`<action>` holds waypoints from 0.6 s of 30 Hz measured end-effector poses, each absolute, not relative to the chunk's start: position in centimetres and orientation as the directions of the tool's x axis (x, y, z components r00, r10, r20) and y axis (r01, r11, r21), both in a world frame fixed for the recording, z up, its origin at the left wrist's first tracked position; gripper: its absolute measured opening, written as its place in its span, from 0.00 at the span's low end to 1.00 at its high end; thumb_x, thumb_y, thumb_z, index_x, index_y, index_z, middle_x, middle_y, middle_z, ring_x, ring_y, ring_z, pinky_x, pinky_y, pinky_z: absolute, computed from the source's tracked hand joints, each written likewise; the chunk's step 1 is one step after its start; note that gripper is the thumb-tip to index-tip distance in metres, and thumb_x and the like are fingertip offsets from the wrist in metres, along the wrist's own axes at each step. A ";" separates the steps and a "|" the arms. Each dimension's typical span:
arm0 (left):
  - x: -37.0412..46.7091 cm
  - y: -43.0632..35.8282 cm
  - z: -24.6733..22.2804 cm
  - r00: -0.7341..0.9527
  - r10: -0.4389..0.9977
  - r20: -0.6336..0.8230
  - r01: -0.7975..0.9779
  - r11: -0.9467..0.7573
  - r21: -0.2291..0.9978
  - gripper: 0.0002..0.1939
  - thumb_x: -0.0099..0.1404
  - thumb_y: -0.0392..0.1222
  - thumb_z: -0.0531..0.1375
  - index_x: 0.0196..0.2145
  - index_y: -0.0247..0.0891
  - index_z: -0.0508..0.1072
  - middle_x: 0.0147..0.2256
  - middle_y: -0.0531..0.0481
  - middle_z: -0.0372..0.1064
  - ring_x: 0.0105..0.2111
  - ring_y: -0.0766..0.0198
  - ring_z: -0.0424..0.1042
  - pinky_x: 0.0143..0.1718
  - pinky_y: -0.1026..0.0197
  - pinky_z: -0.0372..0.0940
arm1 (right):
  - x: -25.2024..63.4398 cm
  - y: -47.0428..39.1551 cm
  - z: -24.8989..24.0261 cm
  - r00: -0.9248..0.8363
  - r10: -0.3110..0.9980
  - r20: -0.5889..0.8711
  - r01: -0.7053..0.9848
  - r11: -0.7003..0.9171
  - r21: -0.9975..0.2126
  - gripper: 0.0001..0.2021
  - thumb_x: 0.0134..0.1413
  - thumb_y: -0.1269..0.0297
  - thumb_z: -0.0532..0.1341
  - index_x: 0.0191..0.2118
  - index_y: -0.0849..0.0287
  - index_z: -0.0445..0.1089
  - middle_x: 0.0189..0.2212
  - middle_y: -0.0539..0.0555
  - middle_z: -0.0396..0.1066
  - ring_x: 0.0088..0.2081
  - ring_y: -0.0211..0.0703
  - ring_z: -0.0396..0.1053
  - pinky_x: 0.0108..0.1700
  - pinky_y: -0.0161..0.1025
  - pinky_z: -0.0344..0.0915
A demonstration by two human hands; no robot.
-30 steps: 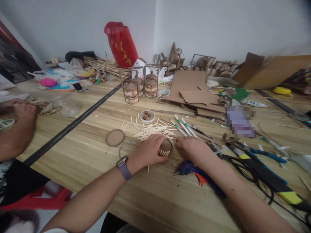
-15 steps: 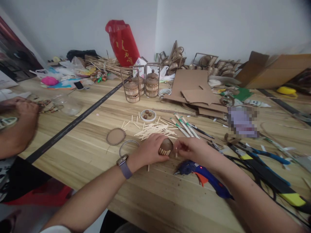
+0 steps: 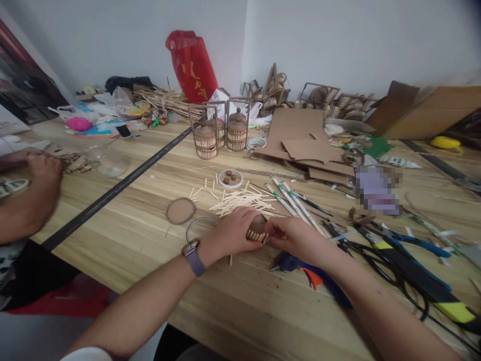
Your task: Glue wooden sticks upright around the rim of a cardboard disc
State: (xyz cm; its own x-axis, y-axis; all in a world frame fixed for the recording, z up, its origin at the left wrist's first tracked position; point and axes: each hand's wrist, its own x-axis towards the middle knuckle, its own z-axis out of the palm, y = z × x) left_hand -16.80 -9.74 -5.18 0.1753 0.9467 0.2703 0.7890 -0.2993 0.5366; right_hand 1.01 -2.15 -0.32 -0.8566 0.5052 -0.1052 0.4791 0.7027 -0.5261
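My left hand (image 3: 237, 229) is closed around a small round brown cardboard piece (image 3: 258, 223) with a row of short pale sticks (image 3: 256, 235) standing along its near edge. The fingertips of my right hand (image 3: 287, 232) are pinched together at the right end of that row, on a short wooden stick (image 3: 266, 238). Behind my hands lies a loose heap of similar sticks (image 3: 242, 203). A blue hot glue gun (image 3: 287, 261) with an orange trigger (image 3: 312, 278) rests below my right wrist, partly hidden by the forearm.
To the left lie a corrugated-rimmed disc (image 3: 180, 211) and a ring (image 3: 195, 225). Small lidded baskets in frames (image 3: 206, 140) stand farther back, near cardboard sheets (image 3: 296, 130). Pliers (image 3: 417, 240) and a black-yellow tool (image 3: 424, 286) lie right. Another person's hands (image 3: 43, 168) are at far left.
My right hand has moved left with the stick, from a small gap away to the edge of the round piece. My left hand keeps its hold.
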 end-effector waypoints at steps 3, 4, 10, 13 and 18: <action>-16.8 -9.7 -5.3 0.178 0.944 0.277 0.788 -0.305 0.535 0.32 0.52 0.44 0.69 0.52 0.42 0.62 0.54 0.43 0.64 0.56 0.50 0.61 0.58 0.46 0.58 | 0.9 -2.2 -0.3 -0.857 0.506 -0.098 0.478 0.707 -0.522 0.04 0.51 0.70 0.58 0.31 0.58 0.70 0.24 0.49 0.69 0.26 0.39 0.65 0.29 0.34 0.57; -16.8 -9.7 -5.3 0.177 0.944 0.279 0.788 -0.306 0.534 0.32 0.52 0.44 0.69 0.52 0.41 0.62 0.54 0.43 0.64 0.56 0.50 0.61 0.58 0.47 0.58 | 0.9 -2.2 -0.3 -0.856 0.508 -0.097 0.478 0.707 -0.521 0.03 0.52 0.70 0.58 0.31 0.58 0.69 0.24 0.49 0.69 0.26 0.39 0.65 0.29 0.34 0.57; -16.8 -9.8 -5.0 0.173 0.950 0.258 0.793 -0.290 0.536 0.31 0.52 0.43 0.69 0.52 0.41 0.63 0.54 0.42 0.64 0.56 0.50 0.61 0.58 0.47 0.58 | 0.9 -2.5 0.0 -0.860 0.503 -0.085 0.470 0.716 -0.515 0.03 0.53 0.70 0.57 0.30 0.58 0.68 0.25 0.50 0.69 0.26 0.39 0.65 0.29 0.34 0.58; -16.8 -9.8 -5.0 0.174 0.950 0.261 0.793 -0.292 0.535 0.31 0.52 0.43 0.69 0.52 0.42 0.62 0.54 0.42 0.64 0.56 0.50 0.61 0.58 0.46 0.58 | 0.9 -2.6 0.2 -0.858 0.505 -0.093 0.479 0.721 -0.500 0.03 0.52 0.71 0.57 0.29 0.58 0.67 0.25 0.50 0.69 0.26 0.38 0.64 0.29 0.34 0.57; -16.7 -9.8 -5.0 0.175 0.949 0.260 0.800 -0.292 0.524 0.32 0.52 0.43 0.70 0.52 0.37 0.63 0.54 0.40 0.64 0.57 0.50 0.61 0.59 0.48 0.58 | 0.9 -2.6 0.2 -0.871 0.485 -0.081 0.457 0.737 -0.498 0.04 0.53 0.72 0.57 0.30 0.58 0.67 0.26 0.49 0.70 0.27 0.39 0.65 0.30 0.33 0.58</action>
State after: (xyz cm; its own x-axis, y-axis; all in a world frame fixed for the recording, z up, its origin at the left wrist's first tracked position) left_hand -16.73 -9.83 -4.96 0.1754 0.9494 0.2604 0.8000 -0.2916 0.5243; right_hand 0.85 -2.65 0.23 -0.8710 0.4846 -0.0813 0.4567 0.7374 -0.4977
